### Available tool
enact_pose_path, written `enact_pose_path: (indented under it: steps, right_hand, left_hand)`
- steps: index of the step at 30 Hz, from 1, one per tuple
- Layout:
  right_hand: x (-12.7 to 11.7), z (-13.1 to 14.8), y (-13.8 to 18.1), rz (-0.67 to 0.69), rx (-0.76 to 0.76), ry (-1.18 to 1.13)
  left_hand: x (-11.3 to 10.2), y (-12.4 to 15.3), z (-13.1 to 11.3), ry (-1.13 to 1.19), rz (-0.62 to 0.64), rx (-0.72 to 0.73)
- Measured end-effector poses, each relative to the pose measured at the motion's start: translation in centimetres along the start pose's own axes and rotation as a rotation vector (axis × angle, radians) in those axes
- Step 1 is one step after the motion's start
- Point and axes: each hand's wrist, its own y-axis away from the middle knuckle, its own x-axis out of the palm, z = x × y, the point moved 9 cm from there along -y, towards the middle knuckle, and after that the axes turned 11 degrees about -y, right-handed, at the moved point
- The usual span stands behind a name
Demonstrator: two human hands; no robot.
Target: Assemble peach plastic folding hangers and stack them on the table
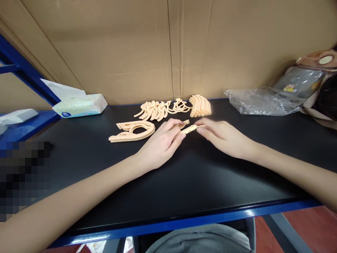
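Though it's partly hidden, the cream piece (190, 129) left hand (163, 140) and right hand (223, 136) pinch behind the bench's front edge (184, 222) seems light, stiff, best held endwise.

Black table (168, 189) — beige parts (200, 105), tissue pack (81, 106)

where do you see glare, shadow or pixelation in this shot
Head view: bright glare spots on the blue rail; head view: soft shadow on the black table below the right arm; head view: a pixelated patch at the left edge.
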Motion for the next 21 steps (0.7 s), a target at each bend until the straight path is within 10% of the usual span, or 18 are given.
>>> enact_pose_path:
  steps: [21]
  right_hand:
    - [0.62, -0.72, -0.02, 0.041, 0.032, -0.117]
  left_hand:
    - [0.44, 0.09, -0.03, -0.003, 0.015, 0.032]
